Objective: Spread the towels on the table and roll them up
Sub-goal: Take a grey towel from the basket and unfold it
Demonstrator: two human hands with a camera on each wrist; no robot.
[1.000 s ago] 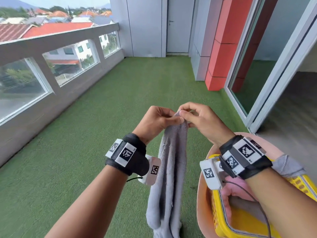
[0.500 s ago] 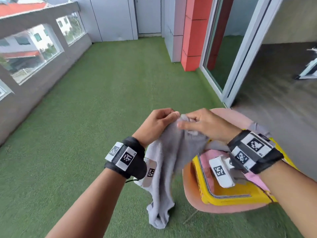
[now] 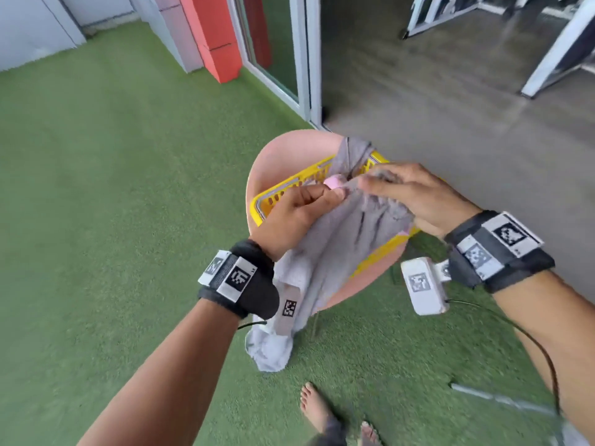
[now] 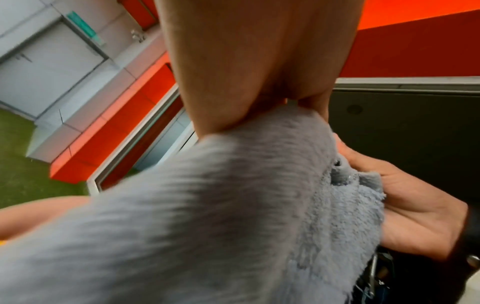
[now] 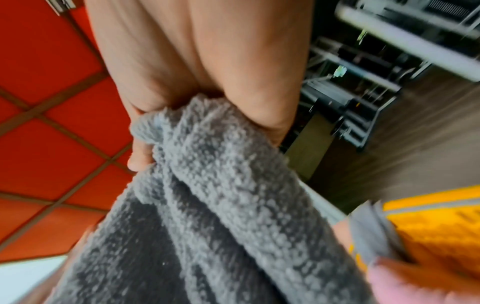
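Open green turf (image 3: 112, 204) is lying left of the left hand (image 3: 296, 217); a yellow basket (image 3: 280, 196) on a pink chair (image 3: 286, 152) is crowding the room beneath both hands.

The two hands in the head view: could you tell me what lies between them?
A grey towel stretches between the left hand and the right hand, each pinching its top edge.

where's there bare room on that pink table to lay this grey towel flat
Little shows: the yellow basket fills most of the pink table. Bare patches are the far-left rim beyond the basket and a near strip under the hanging grey towel, held by left hand and right hand.
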